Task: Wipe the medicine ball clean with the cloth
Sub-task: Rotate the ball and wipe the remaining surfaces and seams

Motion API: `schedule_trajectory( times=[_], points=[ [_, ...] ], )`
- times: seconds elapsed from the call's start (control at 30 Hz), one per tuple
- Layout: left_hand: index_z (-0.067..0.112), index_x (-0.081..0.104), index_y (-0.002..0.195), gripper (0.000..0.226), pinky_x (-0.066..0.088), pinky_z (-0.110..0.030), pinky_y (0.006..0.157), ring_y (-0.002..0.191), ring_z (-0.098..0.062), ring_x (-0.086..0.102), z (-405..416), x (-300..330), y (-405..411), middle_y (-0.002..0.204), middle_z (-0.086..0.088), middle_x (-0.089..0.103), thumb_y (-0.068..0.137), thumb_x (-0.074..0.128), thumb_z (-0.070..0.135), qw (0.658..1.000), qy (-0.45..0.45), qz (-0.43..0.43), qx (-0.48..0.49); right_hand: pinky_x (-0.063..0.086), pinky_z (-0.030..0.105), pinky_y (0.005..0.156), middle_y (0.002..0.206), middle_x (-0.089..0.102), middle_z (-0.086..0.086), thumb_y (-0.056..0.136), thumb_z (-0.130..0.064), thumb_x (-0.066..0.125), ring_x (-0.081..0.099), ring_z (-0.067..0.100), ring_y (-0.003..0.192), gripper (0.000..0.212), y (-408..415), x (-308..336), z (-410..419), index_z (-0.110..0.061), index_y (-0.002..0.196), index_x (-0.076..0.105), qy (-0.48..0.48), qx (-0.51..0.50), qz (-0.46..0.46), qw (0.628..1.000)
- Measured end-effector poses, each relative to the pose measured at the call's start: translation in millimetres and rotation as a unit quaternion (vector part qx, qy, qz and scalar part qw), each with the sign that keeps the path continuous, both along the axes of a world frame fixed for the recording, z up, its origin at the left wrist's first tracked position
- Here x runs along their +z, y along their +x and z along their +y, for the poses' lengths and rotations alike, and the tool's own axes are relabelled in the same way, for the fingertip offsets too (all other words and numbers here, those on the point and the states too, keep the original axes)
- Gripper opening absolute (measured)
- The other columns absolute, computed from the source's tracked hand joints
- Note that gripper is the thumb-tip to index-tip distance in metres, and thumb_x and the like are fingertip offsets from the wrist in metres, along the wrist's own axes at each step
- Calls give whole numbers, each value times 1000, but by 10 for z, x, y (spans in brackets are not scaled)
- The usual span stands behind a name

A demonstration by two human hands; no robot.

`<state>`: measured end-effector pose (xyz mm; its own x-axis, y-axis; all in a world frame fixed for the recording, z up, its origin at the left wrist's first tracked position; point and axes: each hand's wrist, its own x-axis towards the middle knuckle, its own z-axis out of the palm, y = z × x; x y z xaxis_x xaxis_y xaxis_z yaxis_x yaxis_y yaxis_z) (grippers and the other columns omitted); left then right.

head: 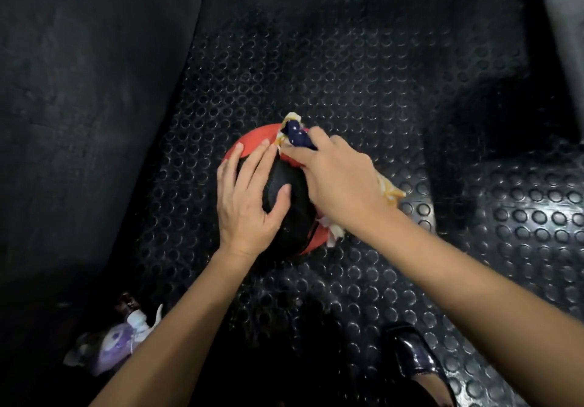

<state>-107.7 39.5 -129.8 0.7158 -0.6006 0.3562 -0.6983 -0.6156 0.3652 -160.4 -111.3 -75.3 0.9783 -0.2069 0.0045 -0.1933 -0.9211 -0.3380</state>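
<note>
The left hand (249, 195) lies flat on the near-left side of the round red and black rubber medicine ball (286, 191), fingers spread wide and pointing away from the body, thumb splayed toward the middle of the black panel; it grips nothing, only presses. The right hand (335, 182) comes in from the right with the forearm stretched across the picture, and its fingers are curled around the bunched cloth of dark blue, white and orange (295, 133), pressing it to the far red part of the ball. Ends of the cloth stick out beyond the fingertips and trail under the wrist on the right.

The ball rests on the black rubber floor mat with raised round studs (347, 90), about the middle of the view. A plain dark surface (79, 90) rises on the left. Near the lower left lies what seems to be a pale purple and white spray bottle (117, 340), blurred and partly behind the left forearm. A shiny dark shoe (410, 353) shows at the lower right
</note>
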Motion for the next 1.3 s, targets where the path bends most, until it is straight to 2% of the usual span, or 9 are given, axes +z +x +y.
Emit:
schedule_trajectory(
  times=[0.2,0.4,0.5,0.63,0.8,0.9,1.1,1.2,1.3],
  points=[
    [10,53,135,53,30,-55,107,136,-33,36,-138,20,-37,141,-3,50,93,45,42,999,26,-22,-14,45,40,83,114,49,1,96,-19,43,53,27,109,42,362,-170,-457,-45,127,52,73,-65,66,993],
    [15,47,139,54,24,-50,113,132,-27,42,-351,189,339,138,-3,52,93,42,43,986,79,-45,-139,42,38,87,120,49,5,94,-14,42,53,32,111,43,166,-277,-620,-38,128,54,95,-168,104,976],
    [12,45,139,56,30,-44,110,126,-26,43,-318,291,481,137,-6,50,93,42,44,998,58,-12,-16,41,38,87,122,49,6,95,-15,42,53,33,111,44,-69,-302,-612,-38,131,52,107,-201,114,967],
    [18,41,142,71,28,-44,111,131,-28,35,-357,369,273,145,-3,41,88,25,60,981,51,157,99,42,38,86,119,51,3,95,-20,45,53,32,112,41,-443,-349,-573,-40,130,52,148,-201,135,959],
    [32,-12,150,126,5,-61,112,145,-17,-17,-410,402,67,157,14,-19,60,63,78,944,185,273,30,42,36,93,118,57,5,95,-20,48,53,26,113,39,-523,-508,-485,-30,133,52,253,-266,-3,930],
    [33,-12,150,132,7,-65,110,144,-18,-20,-372,418,46,156,17,-19,55,72,72,945,184,270,2,38,32,89,118,55,5,96,-20,47,52,26,112,38,-380,-420,-303,-27,133,51,258,-291,-35,921],
    [32,-13,150,130,8,-65,112,143,-19,-22,-380,432,75,155,16,-21,59,74,65,938,199,285,5,50,41,72,115,48,3,95,-20,45,52,24,99,42,-398,-215,89,-35,135,47,133,-183,-85,970],
    [32,-15,149,133,7,-65,111,143,-19,-23,-377,452,80,155,16,-22,57,74,67,934,204,294,0,49,40,74,113,48,2,95,-18,43,52,23,98,43,-261,-274,-113,-34,134,49,159,-247,-71,953],
    [33,-15,149,134,7,-65,112,143,-18,-23,-376,454,129,154,18,-23,55,75,67,931,210,299,-6,49,41,71,117,48,4,96,-18,43,51,23,98,44,-418,-276,8,-33,138,45,152,-202,-74,965]
  ],
)
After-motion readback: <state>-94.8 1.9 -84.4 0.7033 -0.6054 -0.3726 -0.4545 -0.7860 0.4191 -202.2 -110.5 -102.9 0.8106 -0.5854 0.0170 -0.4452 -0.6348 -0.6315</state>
